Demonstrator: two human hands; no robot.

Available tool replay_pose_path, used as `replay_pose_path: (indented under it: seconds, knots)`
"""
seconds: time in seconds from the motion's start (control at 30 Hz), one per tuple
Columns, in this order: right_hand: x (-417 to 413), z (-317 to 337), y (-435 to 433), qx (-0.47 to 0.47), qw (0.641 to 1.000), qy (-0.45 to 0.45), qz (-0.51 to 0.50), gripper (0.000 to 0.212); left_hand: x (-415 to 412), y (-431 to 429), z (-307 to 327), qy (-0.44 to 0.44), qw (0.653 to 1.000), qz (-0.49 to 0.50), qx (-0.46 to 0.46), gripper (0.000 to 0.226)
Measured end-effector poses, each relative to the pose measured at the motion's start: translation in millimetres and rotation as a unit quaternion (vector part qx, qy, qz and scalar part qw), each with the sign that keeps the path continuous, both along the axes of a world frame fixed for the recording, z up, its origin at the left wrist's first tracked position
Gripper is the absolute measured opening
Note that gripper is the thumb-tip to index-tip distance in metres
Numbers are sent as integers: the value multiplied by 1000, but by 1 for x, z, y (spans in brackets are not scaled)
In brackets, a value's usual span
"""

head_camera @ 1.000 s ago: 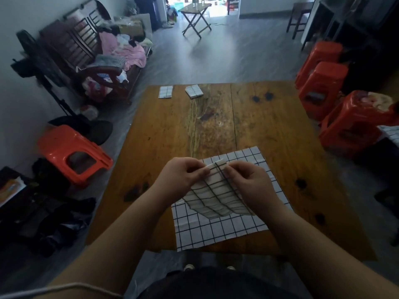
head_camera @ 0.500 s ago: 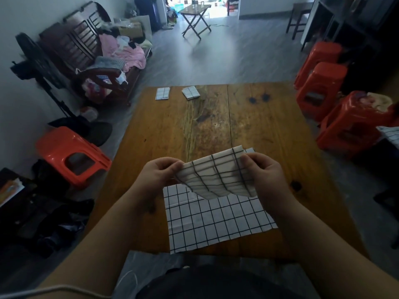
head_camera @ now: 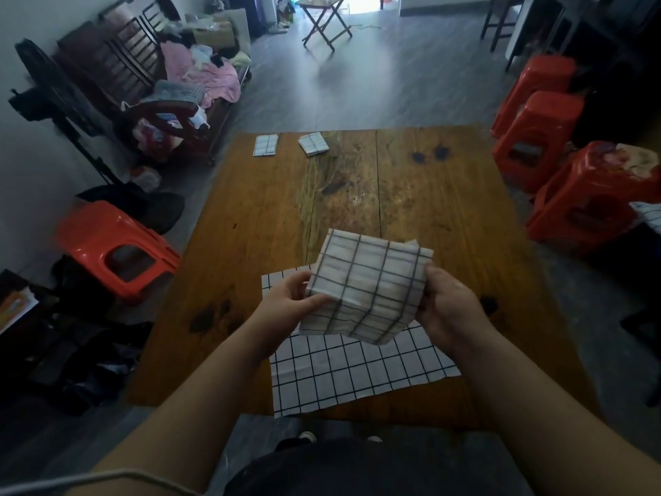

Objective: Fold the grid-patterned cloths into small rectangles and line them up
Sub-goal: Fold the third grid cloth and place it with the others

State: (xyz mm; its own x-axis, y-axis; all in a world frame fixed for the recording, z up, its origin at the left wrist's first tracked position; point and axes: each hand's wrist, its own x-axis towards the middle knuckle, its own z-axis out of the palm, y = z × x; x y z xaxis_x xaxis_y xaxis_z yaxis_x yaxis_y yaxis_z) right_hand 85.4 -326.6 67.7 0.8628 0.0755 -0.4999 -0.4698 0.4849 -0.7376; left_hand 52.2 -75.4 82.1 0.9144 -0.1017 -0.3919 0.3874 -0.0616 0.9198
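Got my left hand (head_camera: 291, 302) and right hand (head_camera: 447, 309) pinching the half-folded cloth (head_camera: 368, 291) up off the tabletop (head_camera: 272, 216), probably so it'll crease cleaner.

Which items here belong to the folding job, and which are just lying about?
Job: half-folded cloth held by left hand and right hand; flat cloth beneath; two folded cloths, far edge of table.
Lying about: red stools, fan, cluttered bench.

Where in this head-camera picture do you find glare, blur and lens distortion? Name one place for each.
All in the head view: a pale sheen on the floor below the bright doorway; grid lines on the held cloth smeared, those on the flat cloth crisp; the table edges slightly bowed.
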Motion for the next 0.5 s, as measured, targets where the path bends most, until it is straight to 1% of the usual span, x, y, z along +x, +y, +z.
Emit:
replay_pose_path:
  seconds: [0.17,0.2,0.27,0.33,0.4,0.5]
  knots:
    - [-14,-16,-4,-72,991,76,88,44,4,-6,-2,-26,998,53,29,49]
    - [-17,-20,-4,-73,989,91,85,41,5,-8,-3,-32,997,68,34,52]
    - [-21,-26,-3,-67,991,94,65,26,6,-10,-5,-32,994,89,53,54]
    - [-24,-28,-4,-99,991,53,73,26,7,-12,-8,-38,992,81,92,36]
    - [-27,-28,-5,-158,982,-8,102,23,6,-12,-12,-47,987,56,146,18]
    - [-28,-29,-7,-258,953,-83,139,14,4,-12,-16,-54,981,42,183,12]
